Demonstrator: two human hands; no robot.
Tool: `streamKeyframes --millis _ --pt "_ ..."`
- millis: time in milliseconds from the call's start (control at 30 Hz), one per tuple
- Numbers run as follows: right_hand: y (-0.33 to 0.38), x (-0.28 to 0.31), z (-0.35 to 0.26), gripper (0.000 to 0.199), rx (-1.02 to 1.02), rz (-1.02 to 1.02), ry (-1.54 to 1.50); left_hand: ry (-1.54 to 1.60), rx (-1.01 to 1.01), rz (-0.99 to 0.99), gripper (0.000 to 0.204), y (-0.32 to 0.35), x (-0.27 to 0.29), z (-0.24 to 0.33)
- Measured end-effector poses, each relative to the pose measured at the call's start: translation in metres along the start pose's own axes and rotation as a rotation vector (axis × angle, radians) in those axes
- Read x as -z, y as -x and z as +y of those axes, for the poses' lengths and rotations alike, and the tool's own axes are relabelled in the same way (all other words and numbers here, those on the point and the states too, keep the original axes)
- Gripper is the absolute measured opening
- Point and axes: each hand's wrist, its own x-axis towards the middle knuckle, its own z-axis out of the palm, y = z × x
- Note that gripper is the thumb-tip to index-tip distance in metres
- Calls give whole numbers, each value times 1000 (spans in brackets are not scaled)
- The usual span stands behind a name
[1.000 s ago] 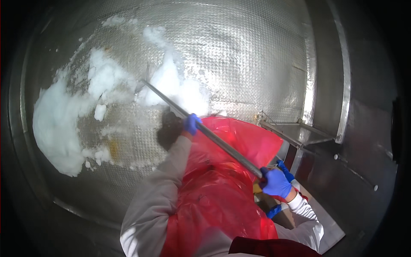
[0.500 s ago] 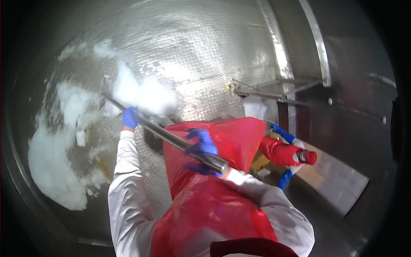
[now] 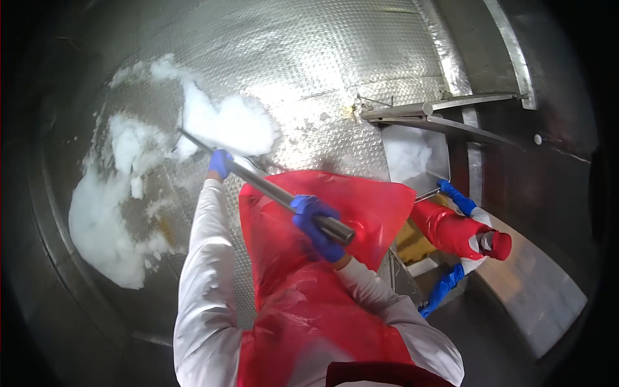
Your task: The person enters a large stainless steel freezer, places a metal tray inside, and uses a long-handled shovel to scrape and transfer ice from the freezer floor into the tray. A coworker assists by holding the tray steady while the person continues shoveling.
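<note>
A long grey metal pole (image 3: 267, 188) slants across my front, its far end among white, snow-like ice (image 3: 235, 126) on the floor. What is fixed to that far end is too thin and blurred to name. My left hand (image 3: 220, 164), in a blue glove, is closed round the pole's forward part. Nearer my body, my right hand (image 3: 316, 224), gloved in blue too, wraps round the pole close to its thick rear end. A red apron (image 3: 303, 297) hangs down my front beneath the pole.
More white ice (image 3: 106, 226) lies spread to the left on the patterned metal floor (image 3: 316, 58). At right, a metal frame (image 3: 445, 116) juts out above a bin of white material (image 3: 412, 155). A co-worker (image 3: 451, 232) in red stands beside a pale tabletop (image 3: 535, 284).
My right hand's fingers, spread apart earlier, are now closed round the pole. The whole view has shifted slightly, and the co-worker's arms have moved.
</note>
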Motion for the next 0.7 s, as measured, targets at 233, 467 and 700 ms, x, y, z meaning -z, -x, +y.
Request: streamKeyframes --millis 233,467,700 --pt "19 108 -81 9 -55 23 114 494 256 62 19 127 -175 -21" --pt "38 80 -155 20 39 216 -92 507 503 -167 28 234 -208 -20" --pt "43 54 -138 22 57 266 -136 620 348 39 16 125 -130 -99"
